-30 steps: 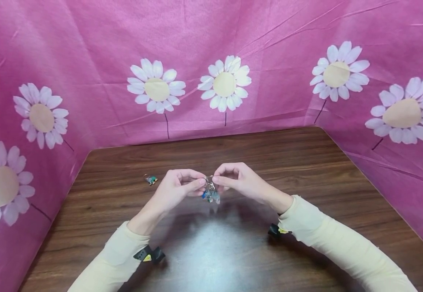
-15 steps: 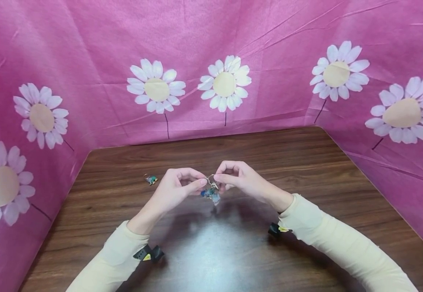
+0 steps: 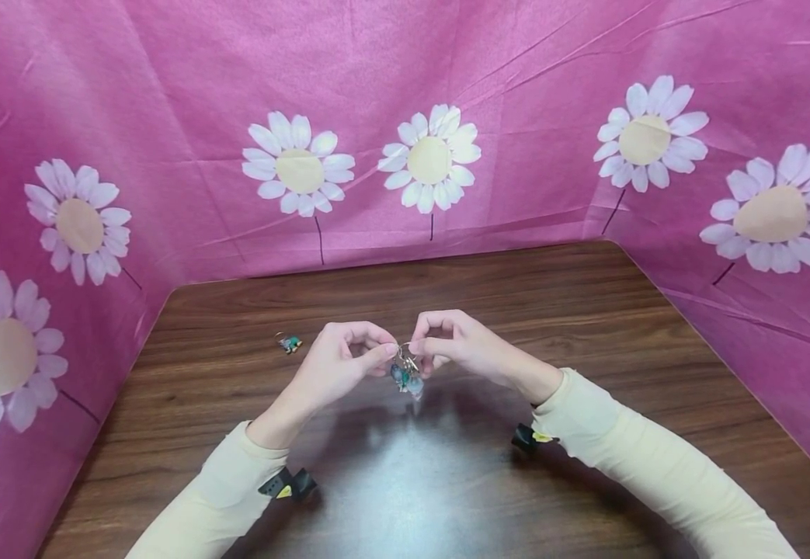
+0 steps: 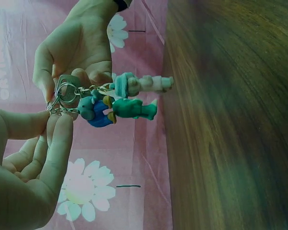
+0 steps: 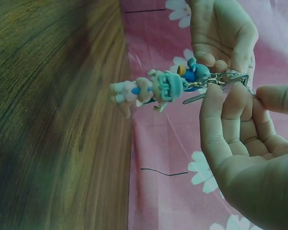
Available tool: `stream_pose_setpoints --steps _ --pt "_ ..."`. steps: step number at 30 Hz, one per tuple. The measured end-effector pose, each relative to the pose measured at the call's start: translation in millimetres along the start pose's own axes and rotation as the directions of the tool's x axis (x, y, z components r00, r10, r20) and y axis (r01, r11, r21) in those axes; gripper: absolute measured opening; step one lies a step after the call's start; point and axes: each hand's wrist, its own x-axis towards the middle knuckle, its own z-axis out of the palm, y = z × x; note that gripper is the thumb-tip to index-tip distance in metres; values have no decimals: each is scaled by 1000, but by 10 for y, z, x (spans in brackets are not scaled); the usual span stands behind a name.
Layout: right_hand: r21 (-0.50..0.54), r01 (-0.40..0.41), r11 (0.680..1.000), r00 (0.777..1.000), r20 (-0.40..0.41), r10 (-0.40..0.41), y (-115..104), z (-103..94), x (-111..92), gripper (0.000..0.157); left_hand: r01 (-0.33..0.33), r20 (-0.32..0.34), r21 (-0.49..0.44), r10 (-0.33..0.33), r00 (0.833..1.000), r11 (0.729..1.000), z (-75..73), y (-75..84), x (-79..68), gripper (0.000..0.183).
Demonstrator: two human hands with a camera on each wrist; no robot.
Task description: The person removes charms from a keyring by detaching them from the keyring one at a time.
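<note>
Both hands hold a metal key ring [image 3: 408, 347] up over the table. My left hand [image 3: 338, 361] pinches its left side between thumb and fingertips. On the opposite side, thumb and fingers of my right hand [image 3: 467, 347] pinch the ring too. Short chains hang from it with small figurines: a grey-headed one in blue [image 4: 98, 115], a green one [image 4: 132, 109] and a pale one with a teal hat [image 5: 170, 87]. A thin flat metal piece [image 5: 193, 99] sticks out by the right fingers.
A separate small keychain [image 3: 289, 343] with a green and multicoloured charm lies on the wooden table [image 3: 223, 404], left of the hands. A pink cloth [image 3: 516, 186] printed with daisies stands around the table's back and sides.
The hands have stayed almost in place, with the ring now showing more openly between the fingertips. The hanging figurines have swung and turned, and sit slightly lower.
</note>
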Motion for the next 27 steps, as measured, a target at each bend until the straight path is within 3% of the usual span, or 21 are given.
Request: stream_pose_setpoints --steps 6,9,15,19,23,27 --pt "19 -24 1000 999 40 23 -8 5 -7 15 1 -23 -16 -1 1000 1000 10 -12 -24 11" --pt "50 -40 998 997 64 37 -14 18 -8 18 -34 -59 7 34 998 999 24 -32 -33 9" --pt "109 -82 991 991 111 70 55 25 4 14 -126 -92 -50 121 988 991 60 -38 -42 9" --pt "123 -56 991 997 60 49 87 -13 -1 12 -144 -102 -47 139 985 988 43 -13 -57 9" --pt "137 -3 991 1000 2 3 77 -61 -9 13 -137 -134 16 138 981 990 -16 -34 -82 9" --pt "180 36 983 998 -47 -28 71 -86 -8 15 -164 -121 19 165 979 986 -99 -69 -129 8"
